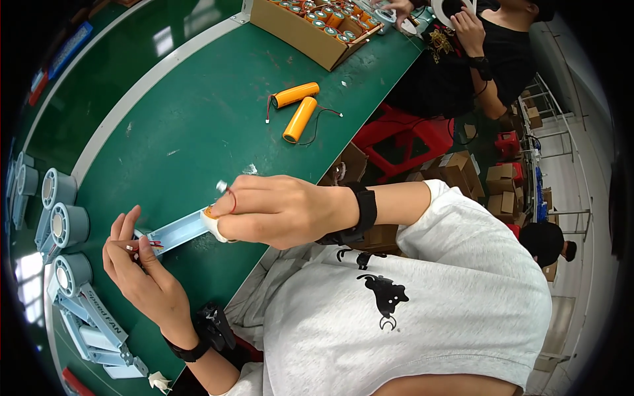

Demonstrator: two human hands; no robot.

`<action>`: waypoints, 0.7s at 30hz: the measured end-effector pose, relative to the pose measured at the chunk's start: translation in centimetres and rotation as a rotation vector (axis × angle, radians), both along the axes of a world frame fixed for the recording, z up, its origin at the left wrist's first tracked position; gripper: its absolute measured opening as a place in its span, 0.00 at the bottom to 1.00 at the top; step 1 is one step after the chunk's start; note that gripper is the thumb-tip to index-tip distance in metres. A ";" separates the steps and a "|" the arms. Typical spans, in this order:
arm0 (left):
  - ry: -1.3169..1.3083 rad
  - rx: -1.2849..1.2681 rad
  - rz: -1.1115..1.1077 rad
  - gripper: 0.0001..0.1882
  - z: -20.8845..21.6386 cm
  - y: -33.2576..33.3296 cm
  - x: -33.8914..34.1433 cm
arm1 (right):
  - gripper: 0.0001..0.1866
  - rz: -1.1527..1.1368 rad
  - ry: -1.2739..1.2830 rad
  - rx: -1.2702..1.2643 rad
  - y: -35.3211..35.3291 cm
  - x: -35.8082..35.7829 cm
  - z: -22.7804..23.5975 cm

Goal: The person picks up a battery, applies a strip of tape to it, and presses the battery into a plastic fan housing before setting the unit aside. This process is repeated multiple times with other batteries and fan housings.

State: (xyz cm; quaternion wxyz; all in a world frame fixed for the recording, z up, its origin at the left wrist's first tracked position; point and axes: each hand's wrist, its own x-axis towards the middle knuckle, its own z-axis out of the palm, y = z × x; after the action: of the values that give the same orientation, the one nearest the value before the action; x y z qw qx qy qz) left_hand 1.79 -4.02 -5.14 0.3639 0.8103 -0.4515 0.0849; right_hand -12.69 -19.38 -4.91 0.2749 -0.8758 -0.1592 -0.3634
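My left hand pinches the end of a long, light blue plastic fan handle shell, where thin red and dark wires lie between thumb and fingers. At the shell's other end my right hand is closed, palm down. A bit of orange shows at its fingertips, and a red lead with a white plug sticks up from them. It looks like an orange battery, mostly hidden by the fingers. Something white also shows under the fingertips. Two orange cylindrical batteries with wire leads lie farther off on the green table.
Several light blue handheld fans line the table's left edge. At the far side stands a cardboard box of orange batteries. A person in black works at far right, beside a red stool. Cartons stand on the floor.
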 end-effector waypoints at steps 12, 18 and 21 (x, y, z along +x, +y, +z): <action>0.002 0.062 0.044 0.04 0.7 -0.5 -0.6 | 0.18 -0.050 -0.035 -0.164 1.1 0.4 0.7; -0.016 0.053 0.018 0.05 0.8 -0.5 -0.6 | 0.15 -0.001 -0.043 -0.135 1.8 -0.1 0.4; -0.009 0.056 0.011 0.05 0.8 -0.8 -0.6 | 0.13 0.043 -0.084 -0.052 2.1 -0.2 -0.5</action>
State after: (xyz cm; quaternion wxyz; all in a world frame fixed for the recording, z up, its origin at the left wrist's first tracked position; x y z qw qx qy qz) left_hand 1.17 -4.79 -4.36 0.3384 0.8223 -0.4509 0.0778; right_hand -12.91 -17.28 -5.38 0.2530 -0.8631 -0.1984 -0.3896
